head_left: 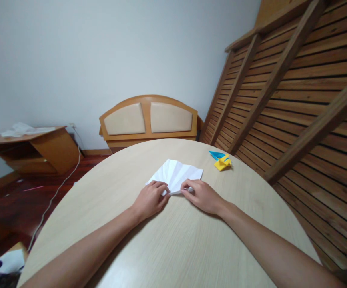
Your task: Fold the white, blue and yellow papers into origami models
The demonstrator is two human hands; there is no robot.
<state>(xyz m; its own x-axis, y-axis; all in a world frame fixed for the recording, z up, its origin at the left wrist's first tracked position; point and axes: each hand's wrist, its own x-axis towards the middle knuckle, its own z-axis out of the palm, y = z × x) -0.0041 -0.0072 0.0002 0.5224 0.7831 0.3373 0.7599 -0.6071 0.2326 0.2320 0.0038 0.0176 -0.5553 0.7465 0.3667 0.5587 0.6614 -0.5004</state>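
A creased sheet of white paper (pixel 176 173) lies on the round table, its fold lines fanning outward and its near edge turned up in a narrow fold. My left hand (pixel 151 199) is closed on the near left part of that edge, thumb and fingers pressed together on the paper. On the near right part, my right hand (pixel 202 195) pinches the same folded edge between thumb and fingers. Beyond the right hand sit a yellow folded paper figure (pixel 223 163) and, partly behind it, a blue folded paper figure (pixel 216 155).
The pale round wooden table (pixel 173 252) fills the foreground. Behind it stands a padded headboard (pixel 149 116). Wooden slats (pixel 281 116) lean along the right. At left are a low cabinet (pixel 47 148) with papers on top and a white cable (pixel 58 190) across the floor.
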